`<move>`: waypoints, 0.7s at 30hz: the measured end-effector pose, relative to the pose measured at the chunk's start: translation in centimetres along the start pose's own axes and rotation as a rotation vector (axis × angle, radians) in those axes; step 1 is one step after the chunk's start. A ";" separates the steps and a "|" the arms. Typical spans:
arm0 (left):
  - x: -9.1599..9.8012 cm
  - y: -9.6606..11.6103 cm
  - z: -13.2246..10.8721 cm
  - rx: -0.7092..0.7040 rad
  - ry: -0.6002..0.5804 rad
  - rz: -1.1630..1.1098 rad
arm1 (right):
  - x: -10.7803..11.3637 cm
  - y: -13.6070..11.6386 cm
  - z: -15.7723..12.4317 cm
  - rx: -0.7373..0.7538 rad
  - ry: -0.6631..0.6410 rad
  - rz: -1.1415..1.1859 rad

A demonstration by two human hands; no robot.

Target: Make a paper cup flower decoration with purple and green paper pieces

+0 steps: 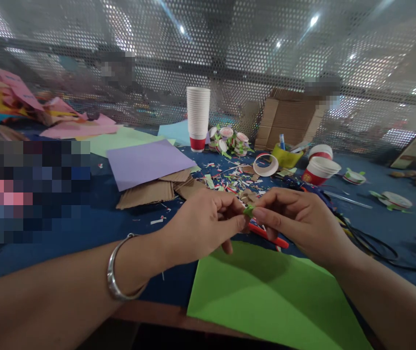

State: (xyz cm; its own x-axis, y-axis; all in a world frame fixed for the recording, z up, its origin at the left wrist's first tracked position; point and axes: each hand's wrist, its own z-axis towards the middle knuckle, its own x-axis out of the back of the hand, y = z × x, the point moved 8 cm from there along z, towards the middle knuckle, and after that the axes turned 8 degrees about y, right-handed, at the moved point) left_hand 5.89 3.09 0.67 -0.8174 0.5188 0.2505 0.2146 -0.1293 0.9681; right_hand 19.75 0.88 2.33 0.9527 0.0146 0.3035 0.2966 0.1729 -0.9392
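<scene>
Between my fingertips is a small piece of green paper, pinched from both sides. My left hand, with a silver bangle on its wrist, grips it between thumb and forefinger. From the right, my right hand pinches the same piece, its thumb on the near side. Beneath both hands lies a large green sheet, reaching the table's front edge. An orange-red stick-like tool rests just under my fingers; its far part is hidden.
Paper scraps litter the table behind my hands. Beyond stand a stack of paper cups, small turtle-like paper crafts, a tape ring and a yellow container. A purple sheet lies over cardboard at left; a black cable curls at right.
</scene>
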 end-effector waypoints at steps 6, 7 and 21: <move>0.2 1.4 -0.4 -0.192 0.049 0.189 | -0.4 -0.1 0.0 0.001 -0.044 -0.008; 0.2 1.4 -0.5 -0.193 0.041 0.186 | -0.5 -0.1 -0.1 -0.002 -0.049 -0.002; -0.4 -0.4 0.2 0.048 -0.085 -0.075 | -0.6 0.5 0.0 -0.035 -0.074 0.012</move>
State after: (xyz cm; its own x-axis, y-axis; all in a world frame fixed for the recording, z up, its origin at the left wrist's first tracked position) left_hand 6.25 3.14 0.17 -0.7841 0.5959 0.1736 0.1811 -0.0479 0.9823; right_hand 19.31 0.95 1.69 0.9492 0.0894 0.3018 0.2883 0.1377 -0.9476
